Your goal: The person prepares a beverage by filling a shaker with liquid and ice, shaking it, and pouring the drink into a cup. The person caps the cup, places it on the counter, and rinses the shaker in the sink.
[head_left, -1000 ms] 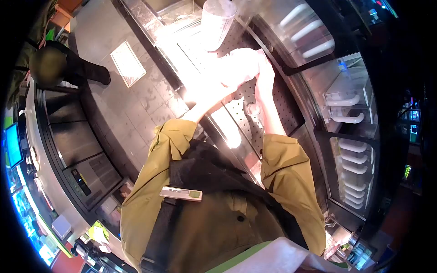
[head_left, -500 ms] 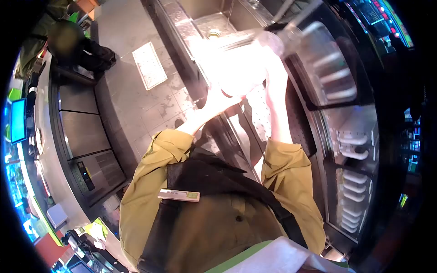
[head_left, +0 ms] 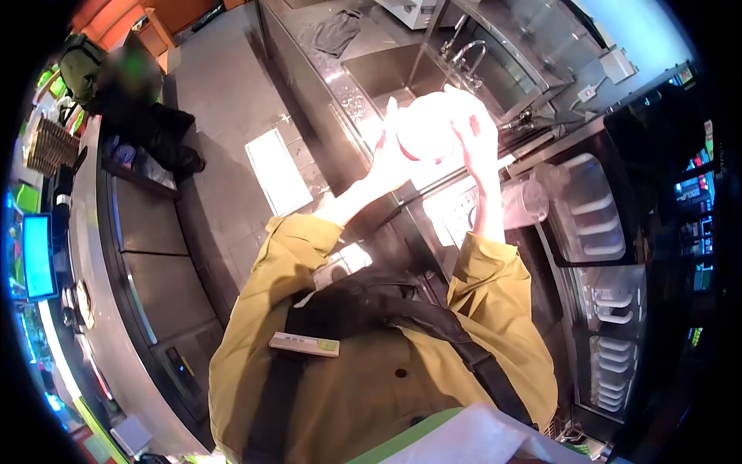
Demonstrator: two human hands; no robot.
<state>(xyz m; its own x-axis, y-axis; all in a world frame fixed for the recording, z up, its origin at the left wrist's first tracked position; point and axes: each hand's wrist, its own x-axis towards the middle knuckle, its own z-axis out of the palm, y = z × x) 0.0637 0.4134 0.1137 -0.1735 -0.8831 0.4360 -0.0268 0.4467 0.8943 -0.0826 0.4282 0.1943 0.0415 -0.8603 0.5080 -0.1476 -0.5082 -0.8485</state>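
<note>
Left hand (head_left: 393, 147) and right hand (head_left: 479, 131) extended forward — cupped round opposite sides of a pale rounded object (head_left: 427, 133) (detail lost to glare), at the near edge of the sink (head_left: 380, 73).

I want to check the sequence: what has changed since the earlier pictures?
The left hand and right hand moved from over the perforated surface toward the sink, carrying the overexposed white thing; the pale cup, formerly beyond them, is now beside the right forearm. Both hands still hold it.
</note>
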